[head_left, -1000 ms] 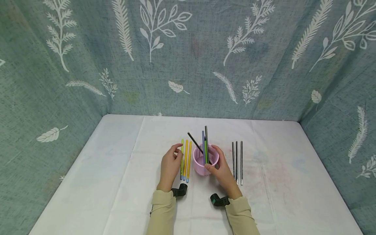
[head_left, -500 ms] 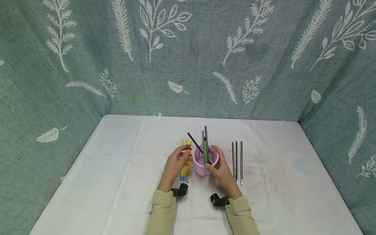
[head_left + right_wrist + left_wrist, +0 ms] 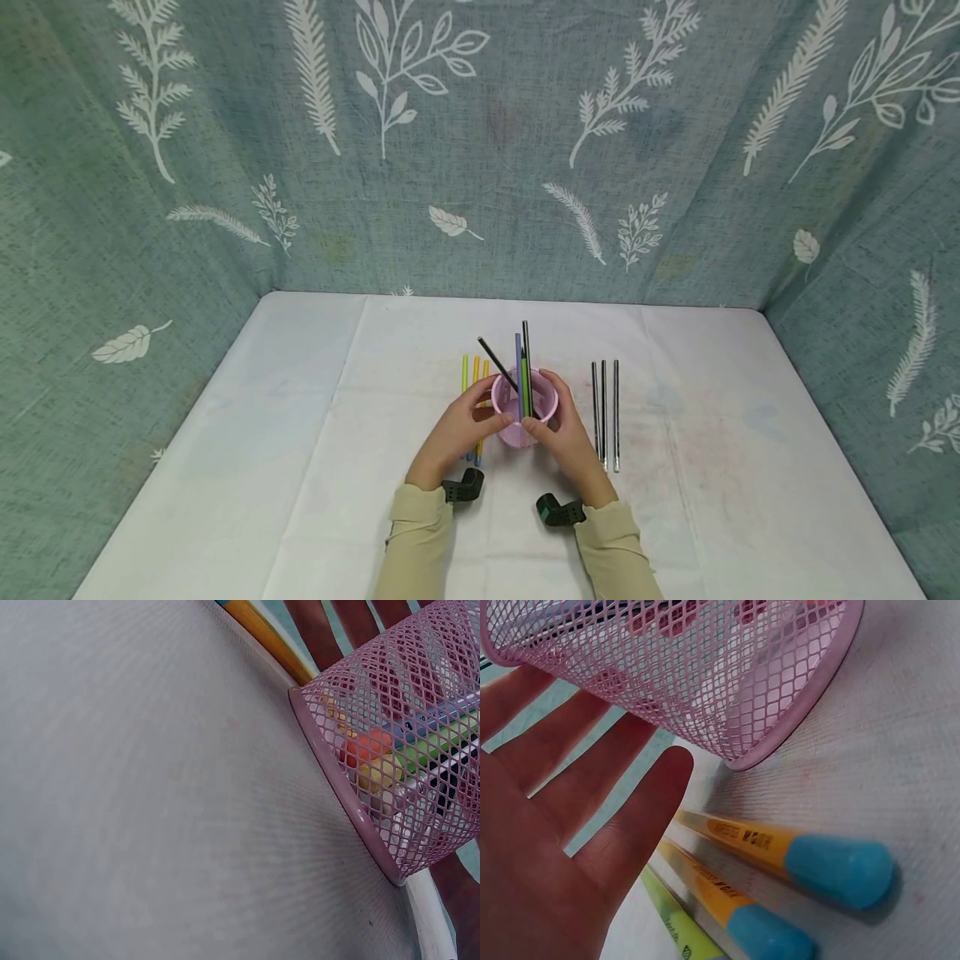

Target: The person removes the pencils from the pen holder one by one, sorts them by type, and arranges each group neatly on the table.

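Note:
Between both hands stands a pink mesh pencil cup [image 3: 516, 437]. My left hand [image 3: 455, 432] holds its left side, thumb at the front of the rim; the left wrist view shows the fingers [image 3: 641, 814] spread along the mesh. Around the right side curls my right hand [image 3: 567, 442], its thumb also at the front rim. Inside the cup lean a blue-purple pencil [image 3: 518, 354], a green pencil [image 3: 524, 385] and two dark pencils. Through the mesh in the right wrist view, an orange-red pencil end [image 3: 367, 748] and a yellow one show near the bottom.
Left of the cup lie two yellow pencils [image 3: 754, 846] with blue ends and a lime-green pencil [image 3: 676, 919], partly behind my left hand in the head view. Three dark pencils [image 3: 604, 404] lie to the right. White cloth covers the table [image 3: 750, 467]; a leaf-patterned curtain [image 3: 495, 150] surrounds it.
My left hand has moved right, across the yellow and lime-green pencils, and now holds the left side of the cup. The right hand and the cup stay in place.

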Available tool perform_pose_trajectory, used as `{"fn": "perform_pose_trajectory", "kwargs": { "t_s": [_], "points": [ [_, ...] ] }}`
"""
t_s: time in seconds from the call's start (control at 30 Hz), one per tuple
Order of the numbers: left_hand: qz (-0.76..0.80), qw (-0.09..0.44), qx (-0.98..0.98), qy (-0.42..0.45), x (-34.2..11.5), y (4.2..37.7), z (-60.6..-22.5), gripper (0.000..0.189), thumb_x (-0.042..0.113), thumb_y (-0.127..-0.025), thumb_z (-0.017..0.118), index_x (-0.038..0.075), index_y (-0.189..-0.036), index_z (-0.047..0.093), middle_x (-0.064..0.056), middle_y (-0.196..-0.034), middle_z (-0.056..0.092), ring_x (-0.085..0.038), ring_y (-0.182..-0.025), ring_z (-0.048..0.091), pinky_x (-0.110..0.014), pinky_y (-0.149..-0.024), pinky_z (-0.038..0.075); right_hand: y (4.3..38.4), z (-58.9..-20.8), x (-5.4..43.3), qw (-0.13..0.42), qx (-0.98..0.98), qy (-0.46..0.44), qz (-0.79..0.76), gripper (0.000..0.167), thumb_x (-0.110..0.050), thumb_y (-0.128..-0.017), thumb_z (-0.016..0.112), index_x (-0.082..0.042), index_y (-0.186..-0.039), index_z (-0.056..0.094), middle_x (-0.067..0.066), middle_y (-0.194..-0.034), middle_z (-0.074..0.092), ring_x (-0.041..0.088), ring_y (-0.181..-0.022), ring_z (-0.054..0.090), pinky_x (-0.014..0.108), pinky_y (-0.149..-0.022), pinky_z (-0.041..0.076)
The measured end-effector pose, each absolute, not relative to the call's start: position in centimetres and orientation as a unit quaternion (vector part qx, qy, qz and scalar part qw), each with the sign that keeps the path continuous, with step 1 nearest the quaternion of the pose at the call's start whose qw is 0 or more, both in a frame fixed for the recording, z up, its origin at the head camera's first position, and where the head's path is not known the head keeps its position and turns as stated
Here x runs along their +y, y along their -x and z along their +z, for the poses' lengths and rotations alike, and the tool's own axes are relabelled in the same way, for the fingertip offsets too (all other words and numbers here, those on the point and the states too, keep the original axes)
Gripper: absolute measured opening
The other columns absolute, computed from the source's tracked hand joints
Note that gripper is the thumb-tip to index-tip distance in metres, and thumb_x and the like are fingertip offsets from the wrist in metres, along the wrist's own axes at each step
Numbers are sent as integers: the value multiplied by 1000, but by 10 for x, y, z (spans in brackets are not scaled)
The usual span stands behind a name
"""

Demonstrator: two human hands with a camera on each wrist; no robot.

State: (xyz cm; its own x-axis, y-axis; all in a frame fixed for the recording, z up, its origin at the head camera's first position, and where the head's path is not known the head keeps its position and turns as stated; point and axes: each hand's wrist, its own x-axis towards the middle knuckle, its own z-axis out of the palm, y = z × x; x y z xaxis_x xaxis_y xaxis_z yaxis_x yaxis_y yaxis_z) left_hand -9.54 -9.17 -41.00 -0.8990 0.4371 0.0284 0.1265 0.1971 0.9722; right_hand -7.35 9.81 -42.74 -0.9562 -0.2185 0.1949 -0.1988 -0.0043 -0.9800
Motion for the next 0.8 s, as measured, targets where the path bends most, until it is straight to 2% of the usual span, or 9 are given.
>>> {"fn": "perform_pose_trajectory", "kwargs": {
  "t_s": [0.1,0.23,0.33,0.53,0.7,0.8],
  "points": [
    [617,130,753,-187,-91,99,-422,65,29,-79,68,21,-135,37,-13,-130,44,-34,-109,49,-35,-85,45,74,-427,98,9,702,151,-696,68,-3,-83,57,-12,-139,20,15,-137,31,36,-126,28,53,-99,22],
    [619,129,752,-186,-89,103,-435,71,31,-74,72,28,-134,36,-4,-130,44,-28,-109,50,-33,-83,45,74,-427,98,7,703,152,-695,68,-2,-83,58,-11,-139,21,15,-138,31,35,-127,27,53,-100,21],
    [622,127,745,-202,-86,104,-437,76,27,-73,74,23,-137,32,-2,-130,41,-29,-111,49,-34,-83,46,73,-426,98,5,706,146,-693,69,0,-82,58,-11,-139,21,15,-138,31,33,-127,27,52,-100,22],
    [621,122,746,-208,-81,95,-417,83,22,-72,75,16,-139,26,-6,-129,41,-36,-108,48,-45,-83,43,73,-423,98,0,717,138,-683,70,1,-81,58,-11,-139,22,17,-138,31,34,-126,29,52,-99,23],
    [619,125,748,-204,-79,93,-414,84,22,-70,76,17,-139,26,-6,-129,41,-36,-105,48,-48,-84,42,72,-422,99,-29,732,139,-666,51,-3,-90,45,-8,-138,27,17,-137,34,31,-127,29,50,-100,22],
    [614,124,753,-203,-79,99,-427,86,25,-69,77,20,-139,26,-4,-127,43,-33,-104,50,-43,-84,43,73,-423,100,-48,743,131,-655,39,-11,-96,35,-9,-135,31,13,-135,38,27,-127,29,48,-101,21]
  ]
}}
